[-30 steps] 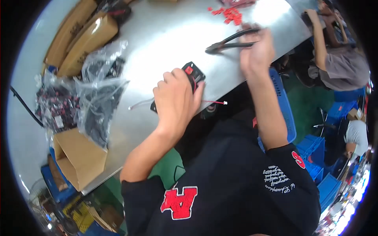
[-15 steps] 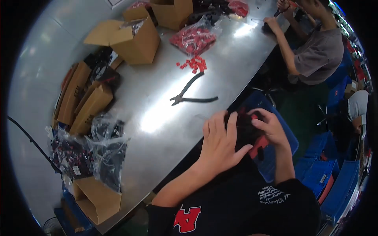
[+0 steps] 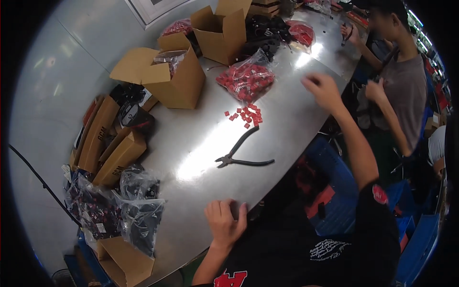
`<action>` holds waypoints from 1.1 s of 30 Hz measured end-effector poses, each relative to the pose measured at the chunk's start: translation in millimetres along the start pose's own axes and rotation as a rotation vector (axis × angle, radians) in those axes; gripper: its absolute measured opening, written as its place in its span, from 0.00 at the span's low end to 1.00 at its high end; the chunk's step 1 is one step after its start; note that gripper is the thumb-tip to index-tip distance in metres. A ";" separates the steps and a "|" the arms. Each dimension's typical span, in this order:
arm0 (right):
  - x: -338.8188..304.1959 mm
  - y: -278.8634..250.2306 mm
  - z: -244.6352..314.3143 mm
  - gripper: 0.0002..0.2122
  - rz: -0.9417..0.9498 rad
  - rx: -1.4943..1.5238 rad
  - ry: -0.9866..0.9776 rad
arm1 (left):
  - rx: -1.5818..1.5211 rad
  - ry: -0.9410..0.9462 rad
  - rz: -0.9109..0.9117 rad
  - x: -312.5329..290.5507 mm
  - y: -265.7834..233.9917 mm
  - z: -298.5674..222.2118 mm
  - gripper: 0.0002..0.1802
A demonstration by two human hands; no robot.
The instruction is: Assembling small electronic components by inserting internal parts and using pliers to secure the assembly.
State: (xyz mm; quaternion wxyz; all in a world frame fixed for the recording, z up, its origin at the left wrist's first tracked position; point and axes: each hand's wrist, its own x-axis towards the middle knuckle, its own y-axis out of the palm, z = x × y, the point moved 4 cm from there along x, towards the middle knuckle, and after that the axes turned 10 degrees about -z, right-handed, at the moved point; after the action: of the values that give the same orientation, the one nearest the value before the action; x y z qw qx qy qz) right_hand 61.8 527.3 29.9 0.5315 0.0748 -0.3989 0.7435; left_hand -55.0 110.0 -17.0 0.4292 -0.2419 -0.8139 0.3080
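My left hand (image 3: 224,224) rests at the near edge of the metal table, fingers curled. Something dark shows between its thumb and forefinger, too hidden to name. My right hand (image 3: 324,93) is stretched out above the far part of the table, to the right of a clear bag of red parts (image 3: 246,81); motion smears its fingers. Between the hands lie black-handled cutting pliers (image 3: 232,157), handles spread. Just beyond them is a loose scatter of small red square pieces (image 3: 248,115). Below my right forearm stands a blue bin (image 3: 342,191) with red and black parts inside.
Open cardboard boxes (image 3: 179,88) stand along the table's far left. Flattened brown cartons (image 3: 103,134) and clear bags of dark parts (image 3: 138,215) fill the left side. A co-worker in a grey shirt (image 3: 406,91) is at the right table edge. Blue crates (image 3: 420,248) stand at lower right.
My hands were together over the blue bin around a dark object. My left hand has moved left to the table edge; my right hand has swung far forward. The view has shifted too.
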 end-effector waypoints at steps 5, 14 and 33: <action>153.5 93.1 -58.4 0.12 -0.089 -0.363 -0.343 | 0.015 -0.044 0.034 2.8 5.5 1.4 0.13; 196.0 107.3 -40.3 0.17 -0.025 -0.555 -0.555 | -0.022 -0.049 -0.011 2.1 3.4 2.8 0.13; -168.8 64.6 247.3 0.12 -0.075 0.364 -1.730 | -1.512 -1.237 0.070 68.9 -48.8 -6.2 0.27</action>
State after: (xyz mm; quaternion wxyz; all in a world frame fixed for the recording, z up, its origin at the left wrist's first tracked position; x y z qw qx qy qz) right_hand 1.1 230.0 72.2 0.0473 0.7077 -0.5338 0.4604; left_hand -91.5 123.4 58.2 -0.3512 -0.2730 -0.8707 -0.2100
